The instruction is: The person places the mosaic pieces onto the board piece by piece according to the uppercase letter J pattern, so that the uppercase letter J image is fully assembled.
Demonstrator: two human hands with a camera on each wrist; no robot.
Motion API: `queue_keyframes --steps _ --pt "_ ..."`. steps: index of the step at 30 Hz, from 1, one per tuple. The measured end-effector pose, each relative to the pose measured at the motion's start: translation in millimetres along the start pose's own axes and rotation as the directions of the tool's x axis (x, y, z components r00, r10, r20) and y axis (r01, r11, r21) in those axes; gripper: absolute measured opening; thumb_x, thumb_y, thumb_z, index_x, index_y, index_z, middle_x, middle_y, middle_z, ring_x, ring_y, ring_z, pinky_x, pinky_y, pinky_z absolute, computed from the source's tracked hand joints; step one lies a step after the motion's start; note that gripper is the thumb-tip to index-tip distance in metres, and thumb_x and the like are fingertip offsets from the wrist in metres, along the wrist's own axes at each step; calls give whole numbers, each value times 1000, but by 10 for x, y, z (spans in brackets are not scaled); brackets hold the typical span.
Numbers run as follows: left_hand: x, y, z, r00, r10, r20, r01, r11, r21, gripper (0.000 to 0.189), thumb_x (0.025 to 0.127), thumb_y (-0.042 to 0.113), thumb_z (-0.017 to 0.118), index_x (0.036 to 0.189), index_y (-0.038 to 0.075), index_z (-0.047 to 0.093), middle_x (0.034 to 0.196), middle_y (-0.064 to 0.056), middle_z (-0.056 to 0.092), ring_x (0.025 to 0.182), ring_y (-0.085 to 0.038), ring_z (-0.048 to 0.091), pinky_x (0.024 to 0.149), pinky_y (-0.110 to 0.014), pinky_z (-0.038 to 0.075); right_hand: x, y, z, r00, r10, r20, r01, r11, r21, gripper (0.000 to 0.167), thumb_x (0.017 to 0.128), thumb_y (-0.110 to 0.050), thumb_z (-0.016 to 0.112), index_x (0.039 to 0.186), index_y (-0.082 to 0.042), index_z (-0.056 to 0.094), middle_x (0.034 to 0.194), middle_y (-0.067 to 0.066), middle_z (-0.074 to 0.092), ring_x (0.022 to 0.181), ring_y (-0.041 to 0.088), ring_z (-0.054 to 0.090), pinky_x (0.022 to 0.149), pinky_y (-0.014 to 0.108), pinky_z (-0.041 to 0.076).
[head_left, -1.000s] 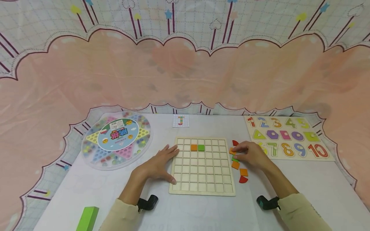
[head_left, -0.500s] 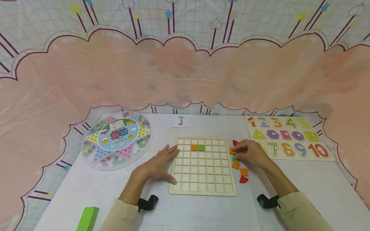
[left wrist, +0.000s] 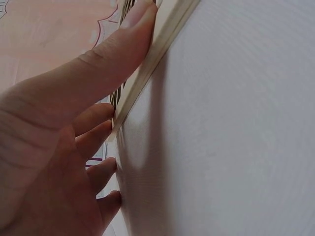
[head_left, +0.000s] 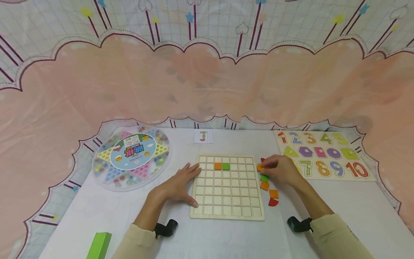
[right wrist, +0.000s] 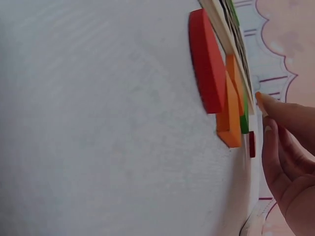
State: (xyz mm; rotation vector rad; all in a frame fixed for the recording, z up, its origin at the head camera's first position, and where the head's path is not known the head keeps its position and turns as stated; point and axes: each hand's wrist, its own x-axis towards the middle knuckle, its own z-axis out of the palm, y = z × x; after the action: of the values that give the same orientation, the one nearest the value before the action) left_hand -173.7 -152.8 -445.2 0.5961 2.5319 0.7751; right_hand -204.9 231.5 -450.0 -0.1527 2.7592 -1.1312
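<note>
A wooden grid board point(head_left: 227, 199) lies on the white table, with an orange square tile point(head_left: 218, 166) and a green square tile point(head_left: 226, 166) side by side in its second row. My left hand point(head_left: 176, 185) rests at the board's left edge, fingers spread; the left wrist view shows the thumb point(left wrist: 140, 22) touching the rim. Off the right edge, my right hand point(head_left: 282, 170) pinches another orange tile point(head_left: 260, 167) between thumb and fingertips. Below it lie a green tile point(head_left: 264, 178), two orange tiles point(head_left: 264, 186) and a red quarter-round piece point(head_left: 273, 202). A second red piece point(head_left: 262, 159) is partly hidden.
A pattern card point(head_left: 203, 136) sits behind the board. Back left is a round Chinese checkers set point(head_left: 130, 158); back right, a number puzzle board point(head_left: 326, 154), partly behind the right hand. A green block point(head_left: 99, 245) lies at the front left.
My right hand has risen slightly with the orange tile, and the green tile beneath shows more fully. The left hand has stayed in place.
</note>
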Motion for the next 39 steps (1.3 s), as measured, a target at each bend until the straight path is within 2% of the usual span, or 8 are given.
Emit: queue_keyframes --steps 7,11,16,20,27,35,39 --pt "10 -10 16 1000 10 -9 -10 1000 14 119 64 31 97 159 2 32 173 -12 20 161 -42 5 130 -62 10 49 -56 45 998 -56 -10 56 997 45 22 89 -21 79 108 -9 80 114 11 72 102 24 64 82 14 52" --pt "17 -19 18 1000 26 -12 -25 1000 9 119 64 32 97 159 1 32 172 -13 20 161 -43 5 130 -63 9 94 -130 101 999 -45 -10 46 997 62 22 89 -20 79 108 -10 80 117 10 71 104 23 64 84 17 53" --pt "-18 -31 14 1000 10 -27 -10 1000 3 119 62 30 98 158 1 34 172 -13 21 161 -43 6 130 -63 9 181 -267 249 999 -42 3 41 995 86 20 89 -20 79 107 -11 81 120 9 71 105 23 63 86 24 55" --pt "-41 -26 13 999 14 -30 -14 1000 -4 119 62 30 98 158 1 34 172 -13 22 161 -44 6 129 -64 9 204 -370 351 999 -47 3 46 993 109 18 87 -19 81 104 -12 81 118 8 71 101 21 65 85 27 57" --pt "3 -5 15 999 39 -18 -39 999 -1 118 64 32 97 158 2 33 172 -12 21 161 -42 5 130 -63 8 210 -479 439 1000 -28 0 28 992 121 16 86 -20 82 101 -16 81 114 4 73 97 18 65 83 25 54" --pt "24 -3 11 1000 24 -11 -24 1000 9 118 65 34 96 159 3 32 173 -10 20 162 -41 4 130 -62 9 266 -550 530 998 -57 1 57 992 113 17 85 -19 83 101 -14 80 108 5 76 94 18 69 85 31 56" --pt "10 -10 17 1000 15 -10 -14 1000 4 118 64 33 97 159 3 32 173 -10 20 162 -40 4 130 -61 8 266 -556 566 999 -47 23 44 992 116 15 86 -17 82 100 -12 80 106 6 77 91 17 68 82 28 55"
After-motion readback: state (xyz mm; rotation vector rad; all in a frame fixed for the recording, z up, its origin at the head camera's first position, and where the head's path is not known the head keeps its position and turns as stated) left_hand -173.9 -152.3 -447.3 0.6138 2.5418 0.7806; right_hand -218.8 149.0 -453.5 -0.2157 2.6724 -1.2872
